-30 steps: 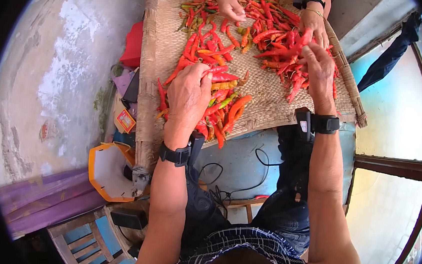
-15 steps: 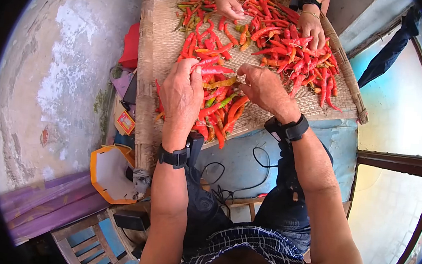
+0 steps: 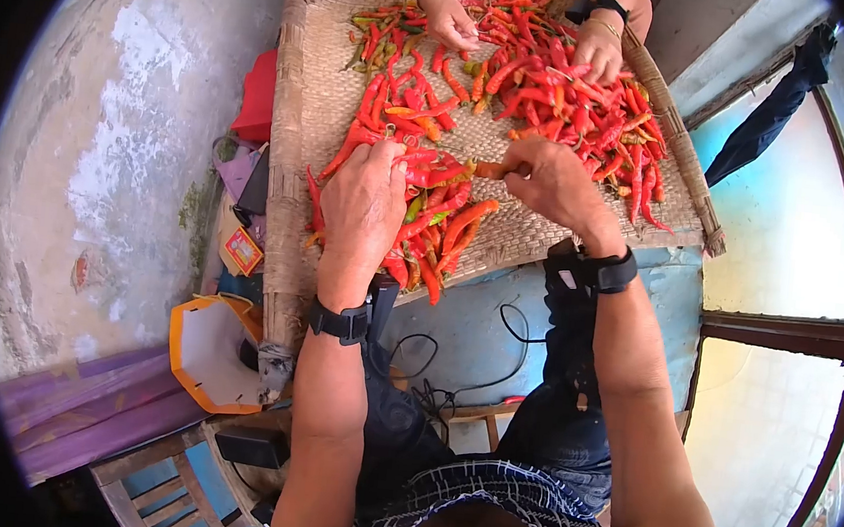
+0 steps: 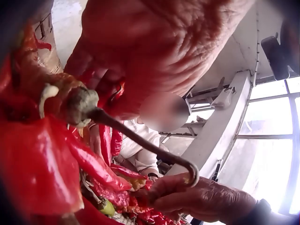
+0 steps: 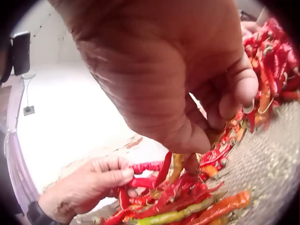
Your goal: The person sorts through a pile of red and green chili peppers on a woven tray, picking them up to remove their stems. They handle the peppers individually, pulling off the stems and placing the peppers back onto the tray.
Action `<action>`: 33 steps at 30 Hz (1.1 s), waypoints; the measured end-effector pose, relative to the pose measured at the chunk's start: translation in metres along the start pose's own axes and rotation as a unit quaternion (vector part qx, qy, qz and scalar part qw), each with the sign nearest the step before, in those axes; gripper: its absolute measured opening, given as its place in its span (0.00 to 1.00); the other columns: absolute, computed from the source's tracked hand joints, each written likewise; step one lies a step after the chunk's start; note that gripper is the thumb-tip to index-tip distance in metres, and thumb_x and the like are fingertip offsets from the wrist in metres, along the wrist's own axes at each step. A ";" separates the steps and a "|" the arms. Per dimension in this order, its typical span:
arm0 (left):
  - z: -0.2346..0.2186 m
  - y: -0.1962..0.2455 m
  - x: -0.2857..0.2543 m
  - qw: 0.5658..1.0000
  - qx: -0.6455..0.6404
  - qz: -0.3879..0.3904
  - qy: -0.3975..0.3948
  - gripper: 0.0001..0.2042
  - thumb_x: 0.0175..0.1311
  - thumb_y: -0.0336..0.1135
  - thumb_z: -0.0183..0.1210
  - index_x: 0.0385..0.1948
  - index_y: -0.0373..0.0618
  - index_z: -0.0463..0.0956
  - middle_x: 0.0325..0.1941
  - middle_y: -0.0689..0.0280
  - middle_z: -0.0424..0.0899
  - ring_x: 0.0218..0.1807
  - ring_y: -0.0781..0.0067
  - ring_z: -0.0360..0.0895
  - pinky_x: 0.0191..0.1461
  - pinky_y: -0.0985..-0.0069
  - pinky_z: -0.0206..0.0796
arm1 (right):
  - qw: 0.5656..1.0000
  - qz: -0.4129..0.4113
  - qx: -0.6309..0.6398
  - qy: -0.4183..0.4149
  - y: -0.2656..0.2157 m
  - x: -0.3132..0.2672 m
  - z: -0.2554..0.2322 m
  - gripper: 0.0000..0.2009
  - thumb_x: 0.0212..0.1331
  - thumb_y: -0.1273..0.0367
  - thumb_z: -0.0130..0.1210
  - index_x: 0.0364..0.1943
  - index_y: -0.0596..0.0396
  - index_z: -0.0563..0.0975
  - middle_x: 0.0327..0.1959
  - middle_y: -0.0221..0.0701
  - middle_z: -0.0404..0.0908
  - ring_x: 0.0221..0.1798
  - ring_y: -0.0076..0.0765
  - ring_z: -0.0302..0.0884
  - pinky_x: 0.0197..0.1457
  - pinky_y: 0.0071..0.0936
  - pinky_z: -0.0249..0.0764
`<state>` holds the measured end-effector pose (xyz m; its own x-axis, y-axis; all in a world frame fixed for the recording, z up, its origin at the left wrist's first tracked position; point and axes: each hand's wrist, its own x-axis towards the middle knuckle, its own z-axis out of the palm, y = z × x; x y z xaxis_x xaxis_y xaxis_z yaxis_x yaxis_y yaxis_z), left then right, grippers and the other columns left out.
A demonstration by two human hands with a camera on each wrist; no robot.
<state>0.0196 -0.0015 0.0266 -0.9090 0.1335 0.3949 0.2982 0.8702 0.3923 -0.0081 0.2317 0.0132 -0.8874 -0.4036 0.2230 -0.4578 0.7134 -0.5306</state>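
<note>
My left hand (image 3: pixel 362 208) grips red peppers (image 3: pixel 433 176) at the left side of the near pile; in the right wrist view its thumb presses on red peppers (image 5: pixel 147 167). My right hand (image 3: pixel 557 187) is just right of that pile, and its fingertips pinch one end of a brownish-orange pepper (image 3: pixel 490 170). The left wrist view shows the back part of my left hand (image 4: pixel 154 51) close up, beside a pepper with a long curved stem (image 4: pixel 140 140). The palm side of my right hand (image 5: pixel 164 70) fills the top of the right wrist view.
Another person's two hands (image 3: pixel 450 19) (image 3: pixel 599 50) are at the far side of the woven tray (image 3: pixel 293 192), over a large red pepper heap (image 3: pixel 596 113). A wall stands left, windows right. Below the tray are cables (image 3: pixel 430 400) and an orange-edged container (image 3: pixel 219 351).
My right hand has come from the far right heap to the near pile and now pinches a brownish-orange pepper. My left hand stays at the near pile. A red pepper bunch lies on the right heap.
</note>
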 end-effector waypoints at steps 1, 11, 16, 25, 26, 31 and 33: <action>0.001 0.001 -0.002 1.000 0.000 -0.001 -0.002 0.07 0.59 0.31 0.54 0.37 0.43 0.73 0.35 0.56 0.78 0.39 0.51 0.77 0.39 0.60 0.70 | 0.997 0.037 0.065 -0.012 0.001 -0.003 -0.007 0.08 0.45 0.74 0.55 0.31 0.60 0.78 0.26 0.35 0.76 0.30 0.36 0.75 0.35 0.31 0.72; 0.004 0.004 -0.002 0.999 0.026 0.008 -0.040 0.07 0.59 0.32 0.55 0.35 0.41 0.72 0.35 0.55 0.77 0.39 0.52 0.76 0.39 0.59 0.69 | 0.941 0.114 0.318 0.001 0.015 -0.014 -0.026 0.04 0.56 0.70 0.56 0.32 0.56 0.76 0.23 0.18 0.70 0.25 0.13 0.63 0.28 0.15 0.63; 0.003 0.005 -0.002 0.999 0.003 0.008 -0.044 0.07 0.58 0.32 0.55 0.35 0.41 0.73 0.35 0.56 0.77 0.39 0.52 0.76 0.40 0.60 0.69 | 0.898 0.150 0.413 0.006 0.012 -0.011 -0.033 0.03 0.55 0.69 0.56 0.31 0.53 0.77 0.23 0.17 0.70 0.26 0.11 0.64 0.30 0.14 0.64; 0.001 0.006 -0.003 0.998 -0.013 0.002 -0.055 0.07 0.58 0.30 0.55 0.35 0.39 0.73 0.36 0.54 0.79 0.40 0.51 0.77 0.42 0.62 0.68 | 0.906 0.143 0.396 0.028 0.011 -0.011 -0.033 0.03 0.58 0.70 0.55 0.33 0.54 0.75 0.23 0.21 0.72 0.23 0.14 0.68 0.27 0.14 0.65; 0.001 0.007 -0.002 0.998 -0.014 0.002 -0.057 0.06 0.57 0.30 0.55 0.35 0.39 0.73 0.36 0.54 0.79 0.39 0.51 0.77 0.42 0.63 0.68 | 0.859 0.146 0.488 0.053 0.009 -0.010 -0.034 0.03 0.58 0.71 0.54 0.34 0.55 0.75 0.23 0.22 0.73 0.23 0.15 0.68 0.27 0.15 0.66; 0.002 0.005 -0.002 0.999 -0.015 0.007 -0.052 0.06 0.57 0.30 0.55 0.34 0.39 0.73 0.35 0.54 0.79 0.39 0.51 0.77 0.41 0.62 0.68 | 0.754 0.183 0.574 0.261 0.036 0.003 -0.022 0.12 0.61 0.70 0.51 0.47 0.60 0.74 0.29 0.27 0.77 0.24 0.16 0.67 0.30 0.15 0.66; 0.001 0.005 -0.002 0.998 -0.019 0.007 -0.055 0.06 0.57 0.29 0.55 0.35 0.40 0.73 0.35 0.53 0.78 0.39 0.51 0.76 0.41 0.62 0.68 | 0.865 0.178 0.368 0.289 0.043 0.005 -0.011 0.15 0.60 0.68 0.53 0.48 0.63 0.73 0.25 0.28 0.76 0.23 0.20 0.69 0.27 0.19 0.67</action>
<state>0.0225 0.0034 0.0267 -0.9302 0.1984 0.3087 0.3202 0.8499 0.4185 -0.0328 0.2664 0.0007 -0.9415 0.2737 0.1967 -0.1788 0.0889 -0.9799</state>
